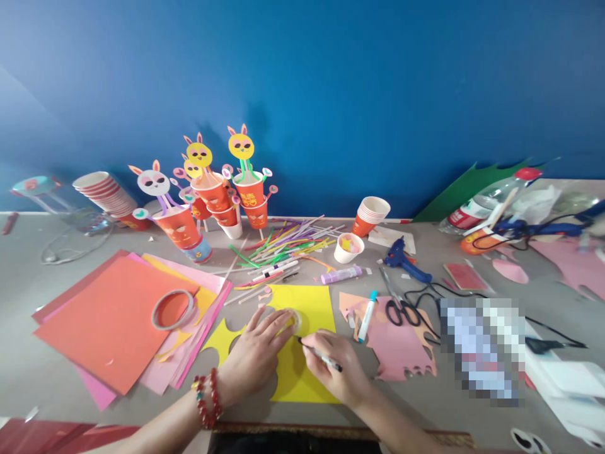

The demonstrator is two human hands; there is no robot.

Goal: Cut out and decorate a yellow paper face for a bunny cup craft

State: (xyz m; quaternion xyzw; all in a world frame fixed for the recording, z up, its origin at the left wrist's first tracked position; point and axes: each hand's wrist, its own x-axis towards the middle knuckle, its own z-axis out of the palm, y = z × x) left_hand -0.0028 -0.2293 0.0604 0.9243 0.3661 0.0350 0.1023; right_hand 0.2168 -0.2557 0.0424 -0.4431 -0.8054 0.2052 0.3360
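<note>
My left hand (258,347), with a beaded bracelet on its wrist, lies with fingers stretched out over a sheet of yellow paper (307,381). Its fingertips press on a small round, pale see-through ring (297,320), partly hidden by them. In my right hand (338,366) is a black-tipped pen (326,359), its tip touching or just above the paper beside the ring's lower edge. Left of the sheet, partly under my left hand, is a yellow scrap (222,343) with curved cut-outs.
Stacked coloured paper (113,321) with a tape roll (158,315) lies left. Behind stand decorated paper cups (177,227) and loose pipe cleaners (283,243). To the right are scissors (401,309), a blue marker (367,318), pink scraps (397,347), a glue gun (406,261) and cables.
</note>
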